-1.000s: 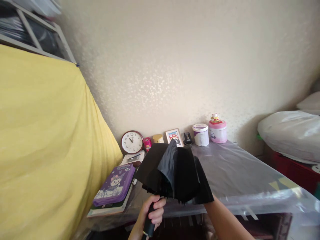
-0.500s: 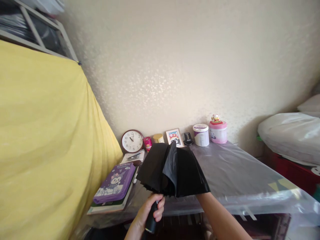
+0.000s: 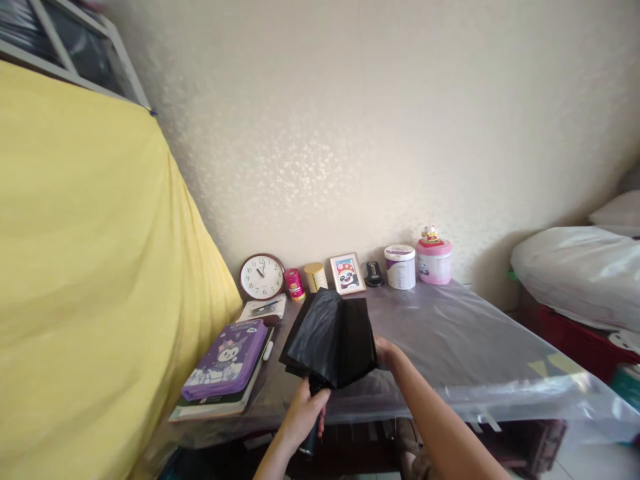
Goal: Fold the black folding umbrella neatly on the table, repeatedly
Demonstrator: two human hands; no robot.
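A black folding umbrella is tilted over the front of the table, its loose canopy partly gathered in folds. My left hand is closed around its black handle, just below the canopy, with the thumb lying across the front. At the canopy's right side, my right hand touches the cloth. Its fingers go behind the fabric and are hidden.
A purple pencil case lies on books at the left. Along the wall stand a clock, a pink can, a yellow-lidded jar, a panda picture, a white tub and a pink tub.
The spread canopy has become narrower, its right edge drawn inward. My right hand has come into view beside it. My left thumb now lies across the handle.
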